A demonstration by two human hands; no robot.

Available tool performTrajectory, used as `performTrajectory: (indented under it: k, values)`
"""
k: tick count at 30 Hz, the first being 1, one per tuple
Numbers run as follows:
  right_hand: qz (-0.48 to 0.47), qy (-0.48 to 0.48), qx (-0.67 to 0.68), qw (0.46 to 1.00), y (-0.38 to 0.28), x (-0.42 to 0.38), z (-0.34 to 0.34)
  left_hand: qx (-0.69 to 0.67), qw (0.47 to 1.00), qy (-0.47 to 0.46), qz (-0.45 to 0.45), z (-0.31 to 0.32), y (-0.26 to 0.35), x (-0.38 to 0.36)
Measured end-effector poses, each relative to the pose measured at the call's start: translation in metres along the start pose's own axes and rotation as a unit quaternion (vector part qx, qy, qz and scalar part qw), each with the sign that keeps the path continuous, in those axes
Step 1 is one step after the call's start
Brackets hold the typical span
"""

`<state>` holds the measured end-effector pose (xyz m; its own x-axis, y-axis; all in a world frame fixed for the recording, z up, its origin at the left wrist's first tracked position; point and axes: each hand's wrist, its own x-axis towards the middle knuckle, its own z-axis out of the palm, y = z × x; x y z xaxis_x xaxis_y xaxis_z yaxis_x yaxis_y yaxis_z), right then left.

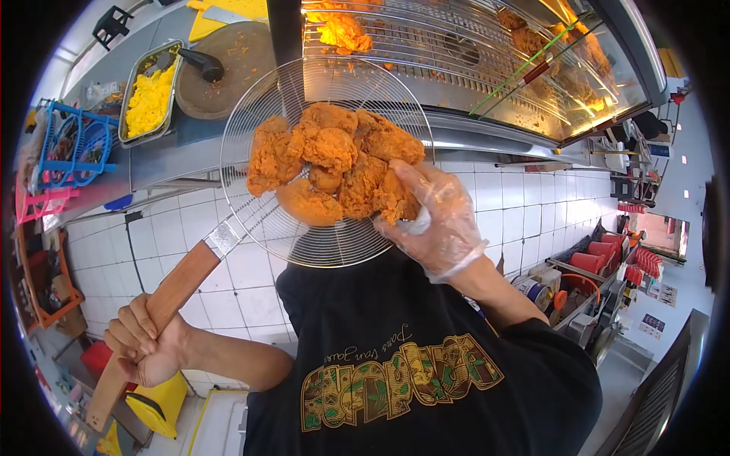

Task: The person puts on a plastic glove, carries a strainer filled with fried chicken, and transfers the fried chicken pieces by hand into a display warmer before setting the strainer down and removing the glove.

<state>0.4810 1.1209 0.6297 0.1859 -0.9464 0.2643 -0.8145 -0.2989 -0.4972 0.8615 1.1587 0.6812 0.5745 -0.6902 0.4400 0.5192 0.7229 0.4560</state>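
My left hand (152,342) is wrapped around the wooden handle (186,281) of a round wire skimmer (334,247). Several pieces of browned fried chicken (327,144) lie in the skimmer's mesh. My right hand (445,216), in a thin see-through plastic glove, reaches over the skimmer's right side. Its thumb and fingers close around a fried chicken piece (397,199) at the right edge of the pile; part of that piece is hidden by the hand. The skimmer is held in front of my chest, just before a heated display cabinet.
The lit display cabinet (517,125) has wire racks with fried chicken inside. On the counter to its left are a round chopping board (236,83), a black-handled tool (201,64) and a metal tray (122,125) of yellow food. A blue plastic basket (95,140) stands far left.
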Motion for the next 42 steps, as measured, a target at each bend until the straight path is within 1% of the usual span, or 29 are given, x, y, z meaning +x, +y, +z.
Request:
performTrajectory:
  k: [3,6,7,8,9,10,11,13,14,17,19,20,21,22,24,25,27,28,31,36,38,41,42]
  values:
    - [0.031,-0.038,0.091,0.995,0.000,0.007,0.005,0.005,1.000,-0.004,0.013,0.001,-0.001,0.000]
    - [0.001,-0.045,0.179,0.983,0.022,0.009,-0.001,0.020,0.999,0.001,0.037,0.005,-0.003,-0.007]
    - [0.077,-0.080,0.339,0.934,0.027,0.012,-0.009,0.021,0.999,0.000,0.039,0.006,-0.002,-0.008]
    - [0.152,-0.112,0.487,0.853,0.031,0.014,-0.017,0.022,0.999,0.000,0.039,0.006,-0.001,-0.011]
    - [0.221,-0.140,0.618,0.742,0.035,0.017,-0.023,0.023,0.999,0.003,0.039,0.006,0.001,-0.013]
    - [0.194,-0.137,0.728,0.644,0.042,0.020,-0.023,0.024,0.999,0.005,0.040,0.006,0.001,-0.014]
    - [0.195,-0.150,0.793,0.558,0.046,0.024,-0.030,0.026,0.999,0.006,0.040,0.006,0.001,-0.016]
    - [0.193,-0.173,0.895,0.363,0.051,0.032,-0.046,0.032,0.999,0.003,0.044,0.009,0.003,-0.019]
    - [0.206,-0.153,0.908,0.332,0.052,0.038,-0.050,0.036,0.998,0.001,0.046,0.010,0.004,-0.020]
    - [0.176,-0.067,0.851,0.490,0.074,0.061,-0.034,0.040,0.998,-0.004,0.048,0.013,0.006,-0.025]
    - [0.183,0.020,0.745,0.641,0.103,0.091,-0.014,0.050,0.997,-0.005,0.050,0.018,0.005,-0.027]
    - [0.185,0.058,0.676,0.711,0.118,0.114,0.008,0.054,0.997,-0.005,0.050,0.009,0.002,-0.020]
    - [0.170,0.109,0.539,0.817,0.142,0.133,0.026,0.061,0.997,-0.001,0.051,0.010,0.002,-0.021]
    - [0.148,0.155,0.385,0.898,0.159,0.151,0.039,0.067,0.996,0.002,0.054,0.012,0.001,-0.021]
    - [0.119,0.171,0.192,0.959,0.154,0.172,0.039,0.071,0.996,0.000,0.055,0.013,0.002,-0.021]
    - [0.103,0.177,0.092,0.975,0.155,0.183,0.039,0.070,0.996,-0.004,0.051,0.015,0.002,-0.022]
    - [0.082,0.117,-0.054,0.988,0.173,0.210,0.044,0.070,0.996,-0.011,0.046,0.019,0.000,-0.021]
    - [0.071,0.085,-0.128,0.986,0.183,0.226,0.048,0.070,0.996,-0.013,0.047,0.019,0.000,-0.021]
    - [0.031,0.136,-0.053,0.989,0.239,0.282,0.103,0.090,0.994,-0.011,0.056,0.018,0.000,-0.022]
    - [0.084,0.071,-0.062,0.992,0.243,0.337,0.099,0.109,0.993,-0.011,0.041,0.030,0.003,-0.026]
    - [0.084,0.045,-0.066,0.993,0.244,0.348,0.100,0.099,0.995,-0.025,0.022,0.032,0.003,-0.025]
    - [0.081,0.012,-0.075,0.994,0.241,0.349,0.099,0.103,0.994,0.015,0.027,0.030,0.006,-0.019]
    - [0.081,0.000,-0.078,0.994,0.237,0.344,0.098,0.101,0.995,0.012,0.025,0.029,0.006,-0.019]
